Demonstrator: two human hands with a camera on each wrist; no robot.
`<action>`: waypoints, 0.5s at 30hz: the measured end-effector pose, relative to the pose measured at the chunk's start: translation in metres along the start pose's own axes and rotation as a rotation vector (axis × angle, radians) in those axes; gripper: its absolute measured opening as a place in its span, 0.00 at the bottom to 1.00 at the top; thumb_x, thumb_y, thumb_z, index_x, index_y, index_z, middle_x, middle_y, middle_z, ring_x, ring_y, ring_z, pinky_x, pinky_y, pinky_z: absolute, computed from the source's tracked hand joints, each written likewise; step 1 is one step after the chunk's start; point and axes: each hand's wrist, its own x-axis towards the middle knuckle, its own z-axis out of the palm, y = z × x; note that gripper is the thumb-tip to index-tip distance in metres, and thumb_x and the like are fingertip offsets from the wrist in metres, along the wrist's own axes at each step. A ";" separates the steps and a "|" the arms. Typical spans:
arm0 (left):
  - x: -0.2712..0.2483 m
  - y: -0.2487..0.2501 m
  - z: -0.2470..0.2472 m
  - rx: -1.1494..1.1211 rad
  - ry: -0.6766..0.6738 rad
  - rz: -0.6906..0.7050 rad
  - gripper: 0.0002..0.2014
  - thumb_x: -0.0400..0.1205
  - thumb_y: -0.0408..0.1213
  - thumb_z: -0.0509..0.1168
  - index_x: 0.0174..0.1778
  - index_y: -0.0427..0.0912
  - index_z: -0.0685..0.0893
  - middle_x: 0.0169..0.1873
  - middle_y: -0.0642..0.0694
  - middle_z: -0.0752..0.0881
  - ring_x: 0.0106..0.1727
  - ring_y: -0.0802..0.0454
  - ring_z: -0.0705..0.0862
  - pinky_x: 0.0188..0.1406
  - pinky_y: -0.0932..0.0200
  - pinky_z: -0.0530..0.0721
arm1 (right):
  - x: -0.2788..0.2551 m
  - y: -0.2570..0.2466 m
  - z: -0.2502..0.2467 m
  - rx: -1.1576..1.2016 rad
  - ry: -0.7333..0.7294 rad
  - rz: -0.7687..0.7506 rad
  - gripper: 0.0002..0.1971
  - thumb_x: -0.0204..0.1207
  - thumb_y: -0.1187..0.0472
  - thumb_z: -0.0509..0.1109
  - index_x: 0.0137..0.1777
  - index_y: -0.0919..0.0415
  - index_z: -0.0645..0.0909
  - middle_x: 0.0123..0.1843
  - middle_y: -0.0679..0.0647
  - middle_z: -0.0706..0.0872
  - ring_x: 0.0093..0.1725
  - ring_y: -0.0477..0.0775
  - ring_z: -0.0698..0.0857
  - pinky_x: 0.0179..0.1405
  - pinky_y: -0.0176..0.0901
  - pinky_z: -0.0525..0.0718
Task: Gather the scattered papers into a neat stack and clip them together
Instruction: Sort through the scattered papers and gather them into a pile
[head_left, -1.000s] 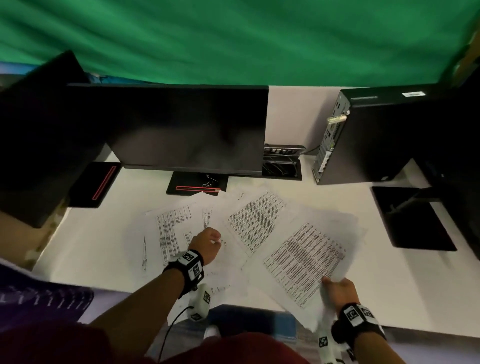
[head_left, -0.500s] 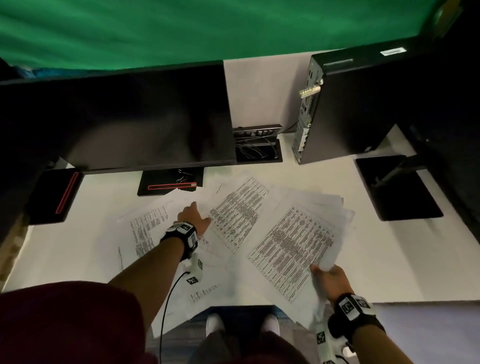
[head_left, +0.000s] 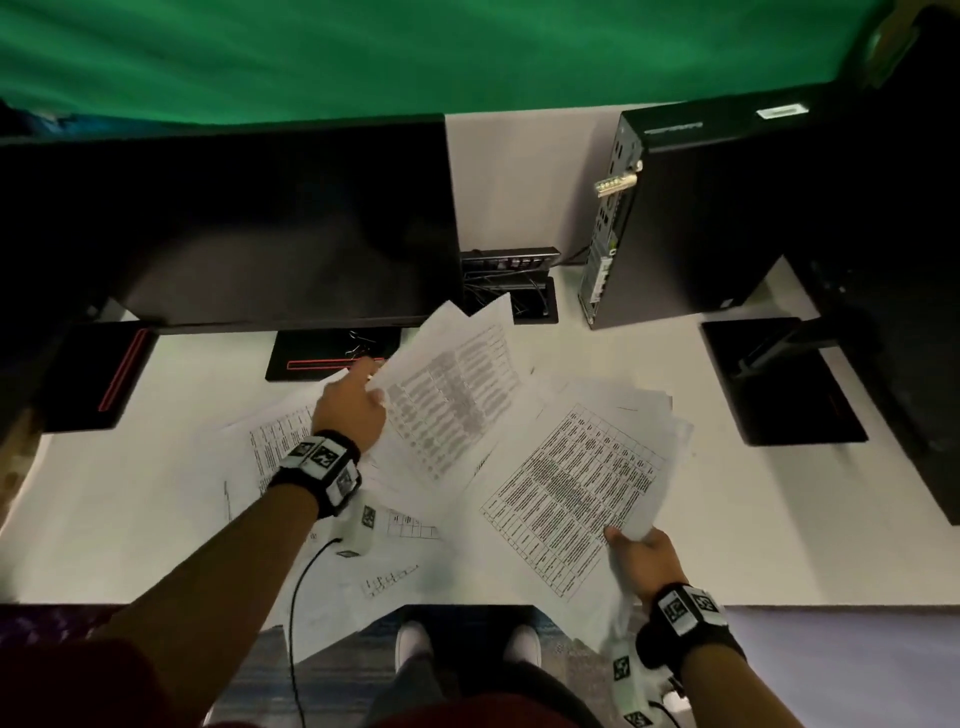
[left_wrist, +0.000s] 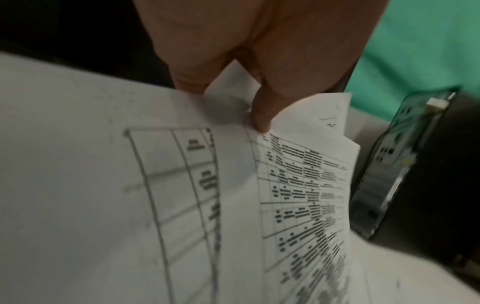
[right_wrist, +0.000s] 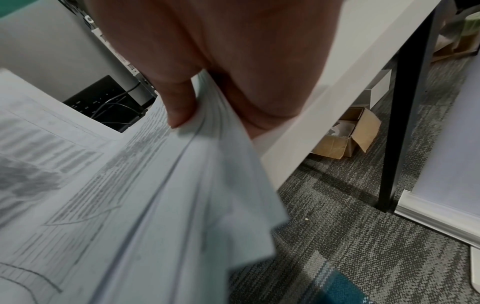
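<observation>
The print on the white table-printed paper sheets (head_left: 571, 488) is too blurred to read; the left hand (head_left: 350, 410) covers the sheet corner it pinches; the small metal clips (head_left: 358, 343) on the black monitor base are too small to tell apart; both wrist views cut the hands off at the top edge.

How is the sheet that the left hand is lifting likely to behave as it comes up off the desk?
Probably floppy: the lifted sheet, pinched by the left hand, already curls in the left wrist view. Probably light, since fingertips alone raise it. It may slide easily over the loose papers beneath.
</observation>
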 end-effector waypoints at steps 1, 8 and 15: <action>-0.003 0.005 -0.014 -0.034 0.052 0.053 0.10 0.84 0.30 0.58 0.56 0.48 0.77 0.42 0.44 0.86 0.37 0.49 0.84 0.29 0.60 0.81 | 0.002 0.001 0.000 -0.004 0.002 0.011 0.15 0.81 0.55 0.70 0.61 0.64 0.78 0.47 0.59 0.87 0.40 0.53 0.82 0.35 0.41 0.77; -0.009 0.004 -0.063 -0.681 0.088 -0.054 0.12 0.80 0.30 0.69 0.58 0.42 0.80 0.54 0.44 0.88 0.52 0.46 0.87 0.50 0.51 0.86 | 0.009 0.000 -0.002 -0.015 -0.016 0.028 0.24 0.73 0.48 0.71 0.60 0.67 0.82 0.40 0.55 0.90 0.35 0.55 0.86 0.35 0.43 0.83; -0.049 -0.009 0.025 -0.644 -0.269 -0.372 0.28 0.76 0.28 0.73 0.71 0.45 0.74 0.60 0.42 0.85 0.56 0.43 0.85 0.57 0.43 0.84 | 0.009 -0.001 -0.002 0.000 -0.034 -0.081 0.14 0.78 0.55 0.72 0.59 0.60 0.85 0.50 0.57 0.92 0.45 0.58 0.89 0.44 0.44 0.83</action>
